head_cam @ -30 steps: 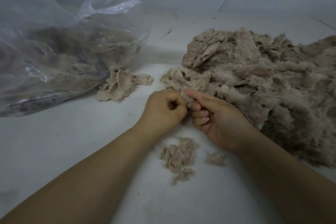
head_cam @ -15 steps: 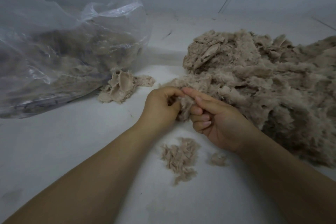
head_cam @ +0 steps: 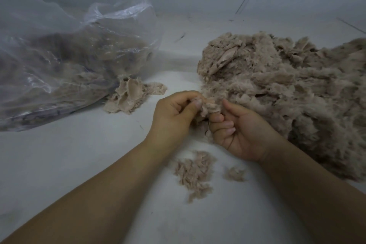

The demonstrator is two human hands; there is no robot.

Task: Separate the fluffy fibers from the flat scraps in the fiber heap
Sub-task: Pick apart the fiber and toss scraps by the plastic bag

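A big heap of beige fluffy fiber (head_cam: 287, 89) covers the right side of the white surface. At its near left edge a clump of fiber (head_cam: 210, 106) hangs between both hands. My left hand (head_cam: 174, 117) pinches the clump's left end between thumb and curled fingers. My right hand (head_cam: 237, 130) grips its right end, fingers curled under it. A small pile of flat scraps (head_cam: 130, 98) lies to the left of the hands. A small pile of pulled fiber bits (head_cam: 193, 172) lies near the wrists, with one tuft (head_cam: 235, 173) beside it.
A large clear plastic bag (head_cam: 65, 65) with brownish fiber inside lies at the left, its mouth toward the flat scraps. A grey wall runs along the back. Bare white surface lies at the front left.
Both hands have lifted a little and moved apart, and the fiber clump is now stretched between them. The piles on the surface have not moved.
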